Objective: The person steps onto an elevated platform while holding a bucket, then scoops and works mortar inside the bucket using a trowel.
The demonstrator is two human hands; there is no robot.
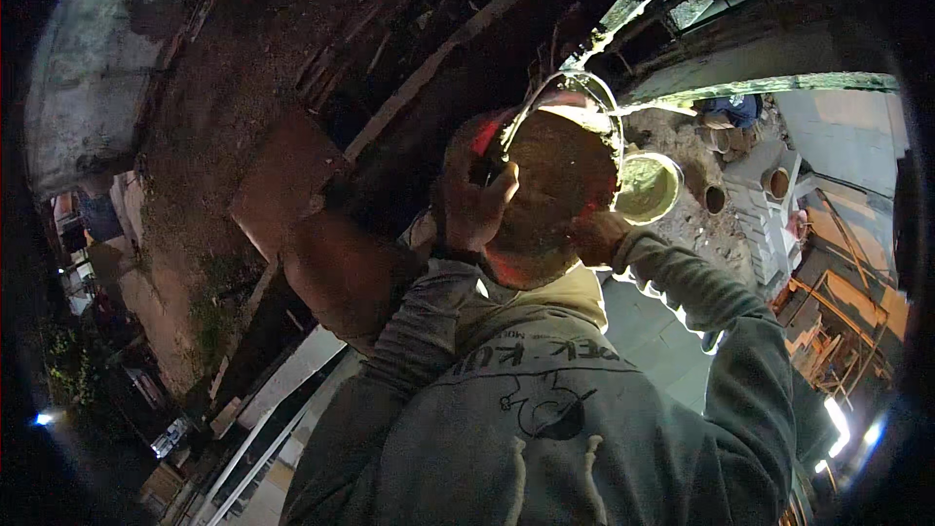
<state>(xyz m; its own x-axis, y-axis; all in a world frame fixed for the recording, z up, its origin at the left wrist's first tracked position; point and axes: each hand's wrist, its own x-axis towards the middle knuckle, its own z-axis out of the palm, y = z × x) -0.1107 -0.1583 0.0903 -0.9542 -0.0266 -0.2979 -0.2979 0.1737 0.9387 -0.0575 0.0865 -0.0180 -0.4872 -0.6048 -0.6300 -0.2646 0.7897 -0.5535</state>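
Near the middle, my left hand (475,200) is closed on the left rim of a red, dirt-stained bucket (550,170), its fingers curled at the handle's side. My right hand (599,234) grips the bucket's right side lower down, its fingers partly hidden in shadow. The bucket's thin curved handle stands up over its top. A pale, brightly lit round pail (648,180) is just to the right of the bucket, beyond my right hand. Whether the two containers touch, I cannot tell.
A dark wooden beam (438,54) runs diagonally at upper left. Bright-edged ledges (760,88) cross the upper right. Round holes or containers (776,182) sit among dirt and grey blocks, near a dark blue shape (730,112). Orange timber (838,307) stands at right, a pale wall (93,58) at far left.
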